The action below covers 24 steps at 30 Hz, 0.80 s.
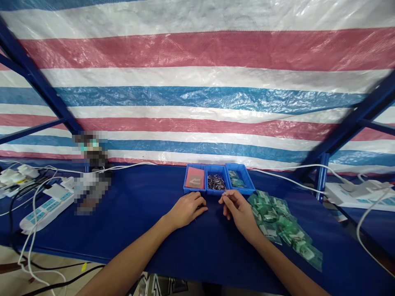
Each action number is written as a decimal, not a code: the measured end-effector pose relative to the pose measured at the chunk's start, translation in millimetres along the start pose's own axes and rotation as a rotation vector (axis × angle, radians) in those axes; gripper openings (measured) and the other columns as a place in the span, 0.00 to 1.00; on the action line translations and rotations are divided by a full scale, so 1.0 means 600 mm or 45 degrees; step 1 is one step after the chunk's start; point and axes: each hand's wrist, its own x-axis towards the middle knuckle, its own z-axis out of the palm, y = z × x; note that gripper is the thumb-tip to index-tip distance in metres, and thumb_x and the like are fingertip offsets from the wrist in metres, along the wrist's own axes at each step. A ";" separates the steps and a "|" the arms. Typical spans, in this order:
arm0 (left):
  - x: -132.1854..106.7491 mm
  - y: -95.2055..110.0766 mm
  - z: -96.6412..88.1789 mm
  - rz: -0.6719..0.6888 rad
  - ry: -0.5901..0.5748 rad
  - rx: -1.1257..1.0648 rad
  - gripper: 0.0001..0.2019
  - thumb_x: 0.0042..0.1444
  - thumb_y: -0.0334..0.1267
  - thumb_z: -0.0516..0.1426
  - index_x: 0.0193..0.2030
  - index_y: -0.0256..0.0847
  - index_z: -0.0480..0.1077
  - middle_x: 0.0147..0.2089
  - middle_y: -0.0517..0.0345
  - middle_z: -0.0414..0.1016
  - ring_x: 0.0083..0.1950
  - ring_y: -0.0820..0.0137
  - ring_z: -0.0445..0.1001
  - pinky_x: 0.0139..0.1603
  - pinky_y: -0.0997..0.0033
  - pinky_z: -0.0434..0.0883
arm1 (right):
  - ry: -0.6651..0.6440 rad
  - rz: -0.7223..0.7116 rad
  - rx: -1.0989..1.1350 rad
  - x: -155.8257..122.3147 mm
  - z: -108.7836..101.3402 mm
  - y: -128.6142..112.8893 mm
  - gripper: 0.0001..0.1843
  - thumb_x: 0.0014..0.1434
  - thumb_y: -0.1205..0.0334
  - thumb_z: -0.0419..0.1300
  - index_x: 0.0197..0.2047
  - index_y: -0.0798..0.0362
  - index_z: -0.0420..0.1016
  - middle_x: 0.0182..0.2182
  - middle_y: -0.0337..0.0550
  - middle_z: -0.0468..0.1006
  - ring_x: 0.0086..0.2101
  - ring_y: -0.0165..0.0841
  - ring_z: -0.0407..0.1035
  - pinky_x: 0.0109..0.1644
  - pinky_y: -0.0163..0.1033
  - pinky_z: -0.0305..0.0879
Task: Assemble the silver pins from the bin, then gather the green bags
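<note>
Head view: three blue bins point(215, 192) abreast, presumably for short reaches; metal pieces point(216, 181), middle bin. Right hand point(238, 209): pinching tiny item point(225, 193) nearby. Left hand point(186, 209): curled on bench point(138, 201), contents unclear.

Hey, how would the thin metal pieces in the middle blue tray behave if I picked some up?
The metal pieces look rigid, so they'd probably stay stiff. Their shine hints they may be slippery. Lying crisscrossed in the tray, they'd likely drag neighbours along.
</note>
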 end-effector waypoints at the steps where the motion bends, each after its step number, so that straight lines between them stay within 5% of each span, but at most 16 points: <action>1: 0.000 0.000 0.000 0.000 0.005 -0.009 0.10 0.75 0.44 0.55 0.47 0.42 0.72 0.46 0.55 0.74 0.47 0.65 0.75 0.49 0.68 0.72 | 0.000 -0.002 -0.011 0.000 0.000 0.002 0.19 0.66 0.41 0.65 0.44 0.47 0.70 0.36 0.41 0.79 0.23 0.30 0.69 0.20 0.34 0.62; 6: 0.000 -0.001 0.000 -0.009 0.009 -0.040 0.10 0.75 0.45 0.55 0.47 0.42 0.72 0.45 0.56 0.74 0.45 0.67 0.75 0.45 0.70 0.71 | 0.025 0.022 -0.124 -0.003 -0.004 0.005 0.20 0.65 0.40 0.66 0.43 0.47 0.68 0.22 0.31 0.68 0.20 0.30 0.63 0.19 0.33 0.57; 18: 0.001 -0.004 0.005 -0.023 -0.011 -0.027 0.10 0.75 0.45 0.56 0.45 0.41 0.71 0.42 0.59 0.74 0.40 0.69 0.74 0.42 0.70 0.68 | -0.062 0.074 -0.081 -0.001 -0.003 -0.005 0.21 0.62 0.40 0.69 0.37 0.46 0.67 0.20 0.28 0.61 0.16 0.27 0.55 0.18 0.32 0.51; 24: 0.000 -0.007 0.006 -0.022 -0.002 -0.051 0.10 0.74 0.45 0.57 0.45 0.41 0.71 0.41 0.59 0.74 0.39 0.69 0.74 0.41 0.71 0.67 | -0.031 0.129 -0.006 -0.001 -0.001 -0.015 0.22 0.61 0.40 0.70 0.40 0.48 0.73 0.24 0.33 0.68 0.18 0.26 0.57 0.16 0.30 0.52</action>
